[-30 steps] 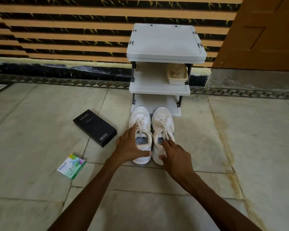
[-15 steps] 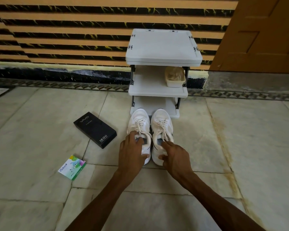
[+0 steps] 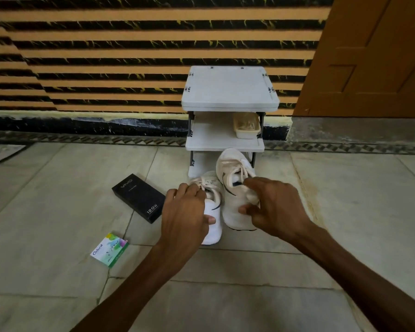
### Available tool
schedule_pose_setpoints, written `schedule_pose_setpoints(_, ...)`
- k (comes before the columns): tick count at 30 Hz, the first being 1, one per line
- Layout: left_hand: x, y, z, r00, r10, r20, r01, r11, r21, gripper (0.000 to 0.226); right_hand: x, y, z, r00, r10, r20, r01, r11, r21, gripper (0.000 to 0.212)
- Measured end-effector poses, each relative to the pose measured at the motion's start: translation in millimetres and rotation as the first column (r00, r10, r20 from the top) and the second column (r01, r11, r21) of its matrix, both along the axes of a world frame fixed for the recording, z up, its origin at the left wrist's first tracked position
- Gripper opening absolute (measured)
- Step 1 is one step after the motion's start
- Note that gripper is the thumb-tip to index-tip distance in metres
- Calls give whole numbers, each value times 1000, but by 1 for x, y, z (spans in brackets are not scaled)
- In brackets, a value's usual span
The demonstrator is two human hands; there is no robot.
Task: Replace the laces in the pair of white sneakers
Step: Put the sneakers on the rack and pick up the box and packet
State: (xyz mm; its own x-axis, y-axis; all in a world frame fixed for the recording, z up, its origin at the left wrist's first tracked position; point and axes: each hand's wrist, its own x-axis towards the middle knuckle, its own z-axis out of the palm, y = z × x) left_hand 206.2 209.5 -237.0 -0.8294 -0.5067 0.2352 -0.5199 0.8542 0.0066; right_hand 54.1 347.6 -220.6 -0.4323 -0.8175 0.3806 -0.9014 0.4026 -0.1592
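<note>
Picking up the pair: the right hand [image 3: 278, 207] grips the right sneaker [image 3: 233, 168] at its collar and has tilted it up toward the white rack [image 3: 229, 88]; half a second ago it sat flat on the floor. The left hand [image 3: 185, 212] curls over the left sneaker [image 3: 212, 233], which stays grounded. The old laces [image 3: 241, 170] remain threaded, so unlacing looks still ahead.

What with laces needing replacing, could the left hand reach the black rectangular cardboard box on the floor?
Probably yes: the black rectangular cardboard box lies just beside the left hand, nothing between, though that hand grips the left white sneaker.
</note>
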Motion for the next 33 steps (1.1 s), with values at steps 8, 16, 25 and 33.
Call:
schedule_pose_setpoints(8,35,22,115,956,-12,-292,28,998,53,40,12,26,113,999,46,-12,-46,997,-60,40)
schedule_pose_setpoints(16,31,15,166,899,45,-435,-30,999,41,35,5,20,170,997,62,-44,-70,979,-194,34)
schedule_pose_setpoints(25,-52,-43,189,882,17,-471,-37,999,-33,32,-52,-38,181,987,-50,-153,18,978,-207,43)
schedule_pose_setpoints(33,-148,-102,183,878,7,-478,-40,998,-57,45,-114,-112,164,985,-82,-152,59,987,-151,50)
